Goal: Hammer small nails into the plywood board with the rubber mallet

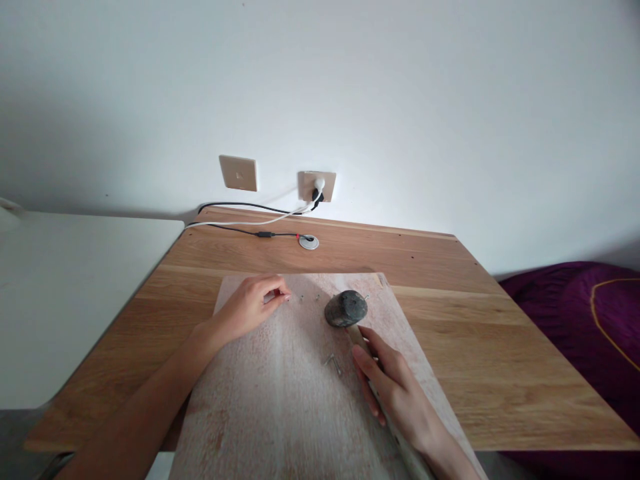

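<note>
Bench [475,347] bare right of fingers | board [280,413] overhangs near edge | left hand [250,307] fingers pinch nail [287,298] | right hand [395,393] grips hammer [346,309]

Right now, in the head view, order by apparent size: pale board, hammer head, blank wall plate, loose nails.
1. pale board
2. hammer head and blank wall plate: alike, plate farther, unranked
3. loose nails

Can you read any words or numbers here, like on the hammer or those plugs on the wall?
None can be read.
The hammer, board and socket show no print; a tiny mark on the wall plate is too small to make out.
</note>
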`<move>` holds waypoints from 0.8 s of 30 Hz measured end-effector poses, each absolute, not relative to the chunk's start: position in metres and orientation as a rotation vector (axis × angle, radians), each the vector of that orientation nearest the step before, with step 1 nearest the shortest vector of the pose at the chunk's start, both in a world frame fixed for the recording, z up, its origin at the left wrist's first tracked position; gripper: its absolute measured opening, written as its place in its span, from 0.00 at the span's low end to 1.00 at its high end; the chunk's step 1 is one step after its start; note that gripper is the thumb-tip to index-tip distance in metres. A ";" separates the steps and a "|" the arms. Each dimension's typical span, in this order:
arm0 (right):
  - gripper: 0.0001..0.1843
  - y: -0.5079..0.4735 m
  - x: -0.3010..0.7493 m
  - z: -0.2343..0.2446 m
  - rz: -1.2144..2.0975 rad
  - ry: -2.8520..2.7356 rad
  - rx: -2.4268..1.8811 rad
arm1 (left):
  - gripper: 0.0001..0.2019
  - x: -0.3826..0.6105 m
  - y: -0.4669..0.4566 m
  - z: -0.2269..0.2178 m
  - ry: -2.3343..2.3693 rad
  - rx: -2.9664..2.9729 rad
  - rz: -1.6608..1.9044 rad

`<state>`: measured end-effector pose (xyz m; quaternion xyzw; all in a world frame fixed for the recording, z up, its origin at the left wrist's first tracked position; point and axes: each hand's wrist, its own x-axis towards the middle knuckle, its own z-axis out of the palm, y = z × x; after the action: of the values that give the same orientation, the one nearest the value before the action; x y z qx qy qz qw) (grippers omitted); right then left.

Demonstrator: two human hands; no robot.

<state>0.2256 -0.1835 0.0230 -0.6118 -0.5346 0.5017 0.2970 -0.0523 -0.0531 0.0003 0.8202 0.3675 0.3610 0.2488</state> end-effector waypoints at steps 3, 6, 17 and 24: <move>0.33 -0.184 0.226 0.024 1.343 -1.418 -1.636 | 0.06 -0.051 -0.053 0.000 1.004 2.230 0.962; 0.34 -0.186 0.226 0.024 1.358 -1.411 -1.635 | 0.06 -0.051 -0.053 0.000 1.006 2.224 0.945; 0.35 -0.187 0.227 0.021 1.342 -1.420 -1.634 | 0.06 -0.052 -0.054 0.000 1.021 2.219 0.990; 0.33 -0.184 0.226 0.024 1.344 -1.434 -1.627 | 0.06 -0.051 -0.053 0.001 1.018 2.232 0.937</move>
<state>0.2257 -0.1845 0.0239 -0.6100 -0.5377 0.5041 0.2910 -0.0512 -0.0535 0.0012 0.8218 0.3747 0.3452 0.2551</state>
